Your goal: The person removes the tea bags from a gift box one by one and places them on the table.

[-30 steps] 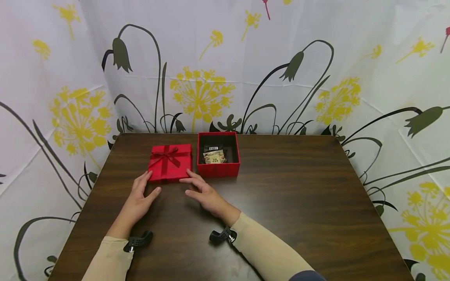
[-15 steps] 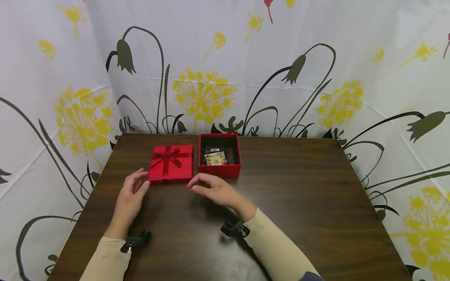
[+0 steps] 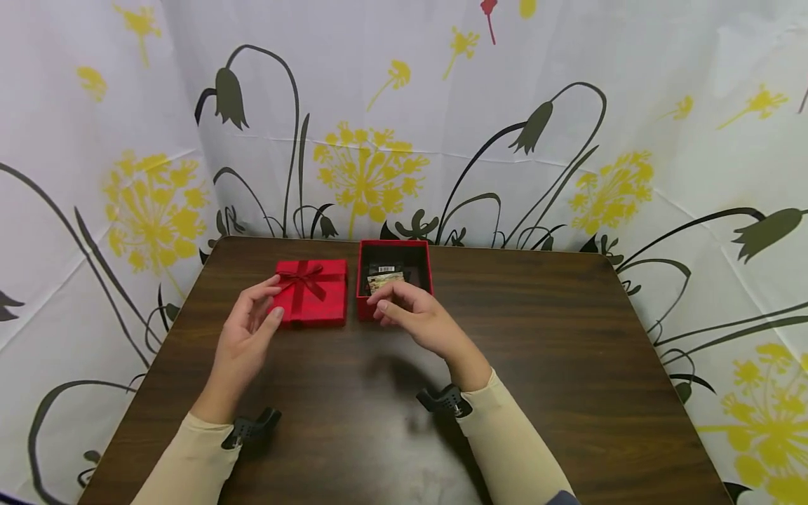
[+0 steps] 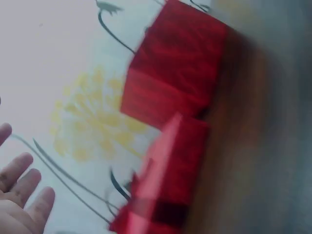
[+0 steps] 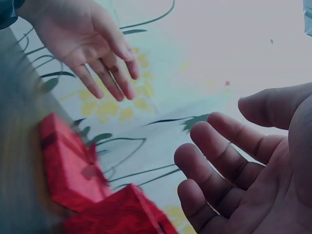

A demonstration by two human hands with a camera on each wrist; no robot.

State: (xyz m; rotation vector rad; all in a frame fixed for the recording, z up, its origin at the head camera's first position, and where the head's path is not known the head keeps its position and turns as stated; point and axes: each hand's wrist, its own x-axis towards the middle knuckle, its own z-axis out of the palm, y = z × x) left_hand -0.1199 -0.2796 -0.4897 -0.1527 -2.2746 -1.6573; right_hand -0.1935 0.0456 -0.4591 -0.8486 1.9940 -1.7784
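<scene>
A red lid with a dark red ribbon bow (image 3: 315, 298) lies on the table, left of an open red box (image 3: 416, 305) with a black inside. Small packets (image 3: 386, 275) lie in the box, the front one beige and partly covered by my right fingers. My left hand (image 3: 243, 344) hovers at the lid's left edge, fingers loosely bent and holding nothing. Above the box's front wall hangs my right hand (image 3: 426, 326), relaxed and without a thing in it. In the right wrist view the palm of my left hand (image 5: 85, 36) also shows nothing held.
Both boxes' parts stand near the back of the dark wooden table (image 3: 536, 351). Behind it hangs a white curtain (image 3: 480, 56) printed with flowers. Each wrist wears a black strap mount (image 3: 449, 401).
My right hand has left the lid's right side and moved up and right, over the box's front. The left hand drew off the lid, then came slightly back toward it, raised.
</scene>
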